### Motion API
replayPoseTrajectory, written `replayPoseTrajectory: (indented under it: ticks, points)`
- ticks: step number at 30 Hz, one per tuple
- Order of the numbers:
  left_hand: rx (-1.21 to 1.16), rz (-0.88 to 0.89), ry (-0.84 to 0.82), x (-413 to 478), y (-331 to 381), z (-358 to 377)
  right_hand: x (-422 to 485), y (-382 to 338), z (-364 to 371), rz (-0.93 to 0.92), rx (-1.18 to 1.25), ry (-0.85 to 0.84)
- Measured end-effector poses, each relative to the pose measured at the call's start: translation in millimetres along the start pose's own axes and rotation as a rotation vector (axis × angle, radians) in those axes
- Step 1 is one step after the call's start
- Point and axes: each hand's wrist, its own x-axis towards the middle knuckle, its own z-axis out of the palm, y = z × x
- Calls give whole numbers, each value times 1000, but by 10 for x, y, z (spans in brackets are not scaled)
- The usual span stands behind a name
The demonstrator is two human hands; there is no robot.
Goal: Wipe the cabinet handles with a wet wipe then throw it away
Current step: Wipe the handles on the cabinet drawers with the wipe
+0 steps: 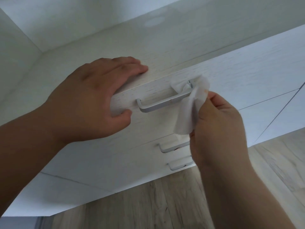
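A white cabinet (pixel 165 66) fills the view from above. Its top drawer carries a silver bar handle (pixel 158 104). A white wet wipe (pixel 186 113) is wrapped round the right end of that handle, and my right hand (pixel 217 128) pinches it from the right. My left hand (pixel 92 96) grips the top drawer's left corner, fingers lying on the cabinet top and thumb on the drawer front. Two more silver handles, a middle handle (pixel 171 147) and a lower handle (pixel 179 165), sit below, partly hidden by my right hand.
Light wood-look floor (pixel 148 204) lies under and to the right of the cabinet. A white wall (pixel 19 38) meets the cabinet's left side. More white cabinet fronts (pixel 272 90) continue to the right.
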Motion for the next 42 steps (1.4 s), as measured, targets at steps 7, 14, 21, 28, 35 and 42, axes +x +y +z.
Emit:
replayPoseTrajectory:
  ticks: [7,14,21,28,35,42]
  points:
    - [-2,-9,2,7,-7,1,-113,51,71,2,117,69]
    - [8,-7,2,5,-15,5,-163,62,153,32,114,59]
    - [6,-4,-4,12,-13,-8,-175,23,114,-32,67,88]
    - [6,-4,3,9,-9,-4,-265,30,215,-42,65,110]
    - [8,2,6,2,-6,2,-251,7,161,-85,55,144]
    - [10,1,3,3,-6,-6,-344,-33,196,-130,-12,161]
